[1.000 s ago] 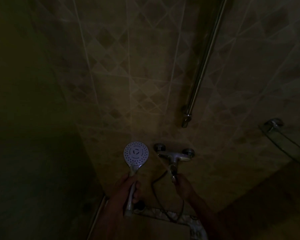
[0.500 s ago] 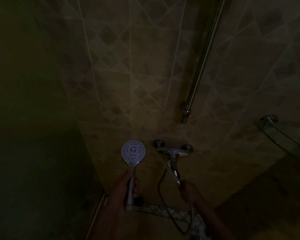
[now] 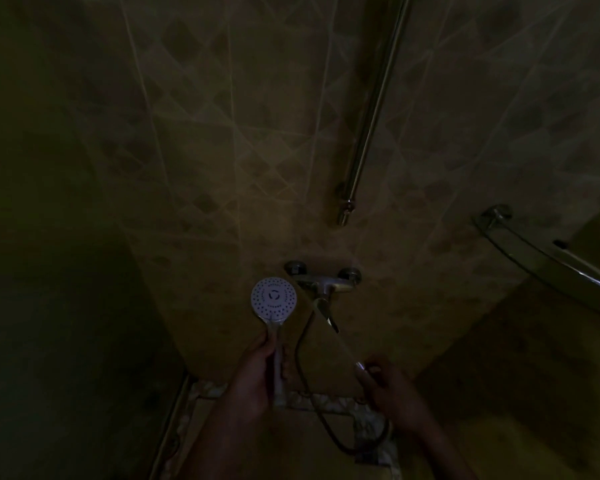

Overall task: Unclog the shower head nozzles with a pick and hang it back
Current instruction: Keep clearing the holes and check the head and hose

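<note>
The scene is very dark. A round white shower head (image 3: pixel 273 299) faces me with its nozzles showing, held upright just left of the wall tap. My left hand (image 3: pixel 255 375) grips its handle from below. My right hand (image 3: pixel 394 393) is lower right of the tap, its fingers curled and pinching a thin shiny tip (image 3: pixel 360 366) that looks like the pick. The dark hose (image 3: pixel 303 368) runs down between my hands and loops near the floor. The upright chrome rail (image 3: pixel 371 109) is bare; no holder for the head shows on it.
The chrome mixer tap (image 3: pixel 326 285) with its lever sticks out of the tiled wall between my hands. A curved glass corner shelf (image 3: pixel 548 268) juts out at the right. A dark wall closes in on the left.
My right hand has drawn back from the tap lever, down and to the right, with the thin shiny piece in its fingers. The shower head has stayed in my left hand.
</note>
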### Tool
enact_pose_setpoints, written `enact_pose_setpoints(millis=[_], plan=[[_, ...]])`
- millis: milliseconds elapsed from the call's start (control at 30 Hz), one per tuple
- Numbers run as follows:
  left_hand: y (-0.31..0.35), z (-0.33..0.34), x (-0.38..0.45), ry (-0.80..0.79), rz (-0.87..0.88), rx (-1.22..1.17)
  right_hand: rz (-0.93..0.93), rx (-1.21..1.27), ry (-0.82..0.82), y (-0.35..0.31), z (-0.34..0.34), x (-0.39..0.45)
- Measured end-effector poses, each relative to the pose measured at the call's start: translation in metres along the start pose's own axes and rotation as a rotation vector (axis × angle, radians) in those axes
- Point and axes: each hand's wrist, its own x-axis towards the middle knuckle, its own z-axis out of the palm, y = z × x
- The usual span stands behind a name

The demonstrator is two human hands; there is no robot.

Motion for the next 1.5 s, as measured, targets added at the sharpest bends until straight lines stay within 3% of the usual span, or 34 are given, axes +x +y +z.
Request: enact_pose_setpoints(millis=[400, 900, 1133, 1500], plan=[[-0.059, 0.010, 0.000, 0.016, -0.143, 0.353, 0.162, -0.040, 0.130, 0.008, 0.016, -0.034], [-0.103, 0.034, 0.021, -0.137, -0.290, 0.486, 0.264, -0.076, 0.223, 0.009, 0.037, -0.046], [-0.119, 0.049, 0.015, -0.125, -0.302, 0.497, 0.268, -0.092, 0.152, 0.015, 0.028, -0.046], [-0.145, 0.081, 0.007, -0.092, -0.279, 0.517, 0.227, -0.050, 0.200, 0.065, -0.019, -0.042]])
